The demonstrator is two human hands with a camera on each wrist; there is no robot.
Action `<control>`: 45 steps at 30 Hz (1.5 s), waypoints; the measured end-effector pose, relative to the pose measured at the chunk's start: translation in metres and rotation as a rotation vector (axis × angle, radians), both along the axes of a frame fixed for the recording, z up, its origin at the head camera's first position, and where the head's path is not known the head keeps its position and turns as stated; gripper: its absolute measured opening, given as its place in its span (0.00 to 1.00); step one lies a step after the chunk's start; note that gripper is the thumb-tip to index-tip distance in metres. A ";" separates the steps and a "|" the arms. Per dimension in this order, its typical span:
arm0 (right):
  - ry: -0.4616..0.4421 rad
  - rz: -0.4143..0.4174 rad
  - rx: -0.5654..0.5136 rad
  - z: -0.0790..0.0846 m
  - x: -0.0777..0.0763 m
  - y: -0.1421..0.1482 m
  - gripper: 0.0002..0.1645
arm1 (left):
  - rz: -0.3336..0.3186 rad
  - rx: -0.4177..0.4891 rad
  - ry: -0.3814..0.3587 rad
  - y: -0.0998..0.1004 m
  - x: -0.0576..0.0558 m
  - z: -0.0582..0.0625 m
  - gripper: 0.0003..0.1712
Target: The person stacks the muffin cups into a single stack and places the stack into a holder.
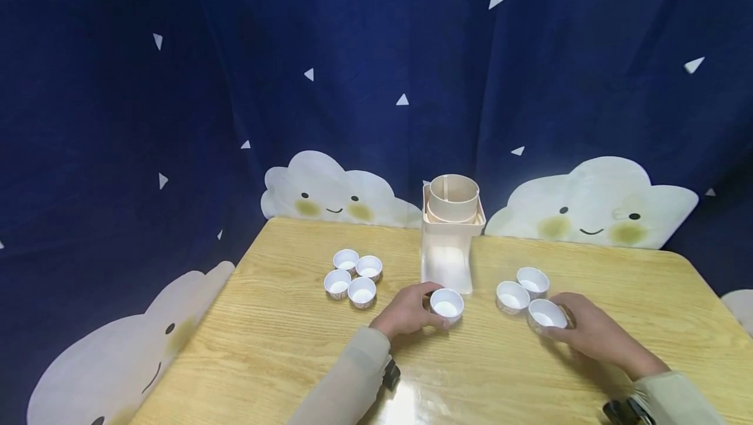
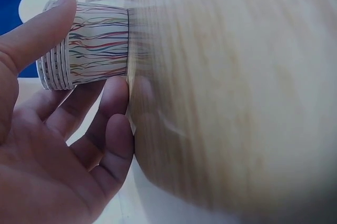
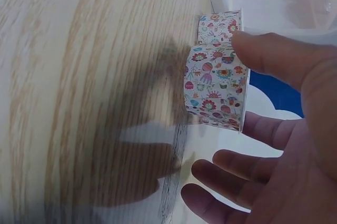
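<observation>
In the head view my left hand (image 1: 407, 312) holds a stack of white paper baking cups (image 1: 447, 305) between thumb and fingers, in front of the beige holder. The left wrist view shows several nested rims on this stack and coloured wavy lines on its side; its base is at the tabletop. Farther right, my right hand (image 1: 600, 330) grips a paper baking cup (image 1: 547, 315) by its rim and side. This cup has a flowery print in the right wrist view, and the other fingers spread loosely below it. Two more cups (image 1: 512, 297) stand beside it.
A beige plastic holder (image 1: 448, 261) with a round tube (image 1: 454, 197) on top stands at the table's back edge. Several white cups (image 1: 361, 291) form a group at the left. Behind the wooden table (image 1: 265, 346) hangs a dark blue curtain (image 1: 365, 52) with clouds.
</observation>
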State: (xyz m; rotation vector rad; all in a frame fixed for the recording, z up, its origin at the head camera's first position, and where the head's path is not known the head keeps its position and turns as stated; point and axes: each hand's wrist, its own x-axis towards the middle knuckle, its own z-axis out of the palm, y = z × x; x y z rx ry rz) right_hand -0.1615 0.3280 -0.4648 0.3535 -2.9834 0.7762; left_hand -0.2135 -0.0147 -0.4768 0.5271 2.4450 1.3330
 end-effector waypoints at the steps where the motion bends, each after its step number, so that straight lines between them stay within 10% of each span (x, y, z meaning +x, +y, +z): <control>1: -0.006 -0.004 0.002 0.000 0.000 0.000 0.32 | 0.001 0.002 -0.001 0.000 0.000 0.000 0.32; 45: 0.018 -0.008 0.039 0.028 0.001 0.003 0.41 | 0.000 0.028 -0.006 0.000 0.002 0.001 0.32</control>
